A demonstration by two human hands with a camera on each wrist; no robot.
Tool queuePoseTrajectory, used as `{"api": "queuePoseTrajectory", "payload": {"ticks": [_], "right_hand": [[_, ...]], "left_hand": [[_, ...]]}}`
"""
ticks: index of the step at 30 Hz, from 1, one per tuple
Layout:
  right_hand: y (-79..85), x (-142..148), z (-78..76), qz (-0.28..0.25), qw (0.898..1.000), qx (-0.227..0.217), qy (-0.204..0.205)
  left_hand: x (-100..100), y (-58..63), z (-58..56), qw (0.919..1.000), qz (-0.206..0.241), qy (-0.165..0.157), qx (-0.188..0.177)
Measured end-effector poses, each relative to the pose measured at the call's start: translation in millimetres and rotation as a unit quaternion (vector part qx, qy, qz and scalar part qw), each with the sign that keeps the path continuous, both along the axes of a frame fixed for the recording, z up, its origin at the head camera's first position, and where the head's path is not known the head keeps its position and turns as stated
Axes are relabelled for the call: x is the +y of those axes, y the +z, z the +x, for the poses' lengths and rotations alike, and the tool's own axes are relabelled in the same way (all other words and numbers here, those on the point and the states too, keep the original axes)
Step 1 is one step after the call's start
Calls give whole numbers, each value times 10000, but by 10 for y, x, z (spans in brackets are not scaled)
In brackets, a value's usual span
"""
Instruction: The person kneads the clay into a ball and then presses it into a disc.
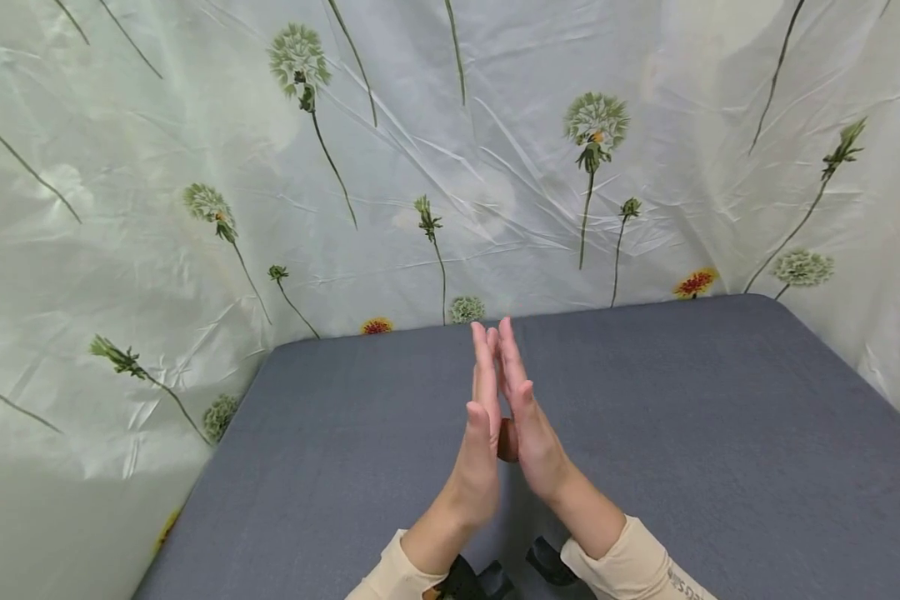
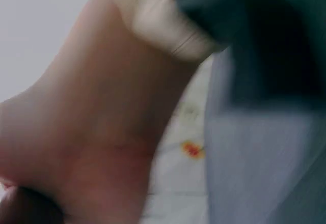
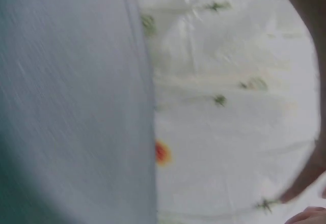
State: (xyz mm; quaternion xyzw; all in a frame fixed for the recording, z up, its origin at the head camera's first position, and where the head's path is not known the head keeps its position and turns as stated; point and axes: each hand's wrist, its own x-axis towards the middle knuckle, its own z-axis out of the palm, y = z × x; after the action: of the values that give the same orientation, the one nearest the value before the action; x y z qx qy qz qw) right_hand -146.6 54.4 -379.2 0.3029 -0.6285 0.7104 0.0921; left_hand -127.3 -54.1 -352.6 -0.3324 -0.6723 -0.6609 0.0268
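In the head view my left hand and right hand face each other palm to palm, fingers straight and pointing up and away. Between the lower palms sits a small brown rounded lump, pressed from both sides; most of it is hidden, and its kind cannot be told. The left wrist view catches a dark edge of this lump at its lower left corner, beside the blurred wrist. Only slivers of hand and fingers show along the right edge of the right wrist view.
Below the hands lies a grey cloth-covered table. A pale sheet printed with dandelions and flowers hangs behind it and at the sides. Black straps show near the cream sleeves.
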Motion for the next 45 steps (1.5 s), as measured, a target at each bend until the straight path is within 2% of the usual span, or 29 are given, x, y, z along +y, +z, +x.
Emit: {"api": "queuePoseTrajectory", "payload": {"ticks": [2,5,7,9,11,14,17,21,24,27,31,35,38,41,45], "right_hand": [[-49,-78,41,43,9998,-51,162],[-77,-171,120,46,9996,-39,285],[-61,-211,177,44,9995,63,318],[-29,-233,235,105,9992,215,320],[19,-241,279,204,9982,475,288],[108,-206,294,388,9951,905,-28],[208,-109,241,402,9911,1189,-437],[276,59,127,106,9946,921,-476],[237,143,41,-1,9975,572,-427],[160,158,-21,6,9989,301,-356],[36,46,-37,-14,9994,300,-188],[-47,-130,48,99,9984,550,-65],[-26,-236,156,218,9978,612,96],[42,-292,257,437,9965,700,160],[154,-278,302,806,9890,1203,-285]], "left_hand": [[-59,31,-49,9997,50,179,160],[-144,46,-148,9990,128,398,179],[-189,34,-219,9982,155,575,63],[-214,13,-275,9973,273,624,-263],[-214,-26,-302,9957,421,518,-649],[-147,-105,-278,9927,585,204,-1032],[-6,-176,-219,9939,559,-217,-921],[145,-215,-111,9914,514,-747,-944],[156,-190,-33,9892,477,-875,-1071],[115,-118,8,9921,341,-725,-967],[14,-14,-4,9967,283,-392,-645],[-132,70,-81,9982,473,16,-381],[-226,109,-151,9973,558,341,-345],[-266,91,-212,9948,711,292,-661],[-207,-5,-223,9886,918,-65,-1191]]}}
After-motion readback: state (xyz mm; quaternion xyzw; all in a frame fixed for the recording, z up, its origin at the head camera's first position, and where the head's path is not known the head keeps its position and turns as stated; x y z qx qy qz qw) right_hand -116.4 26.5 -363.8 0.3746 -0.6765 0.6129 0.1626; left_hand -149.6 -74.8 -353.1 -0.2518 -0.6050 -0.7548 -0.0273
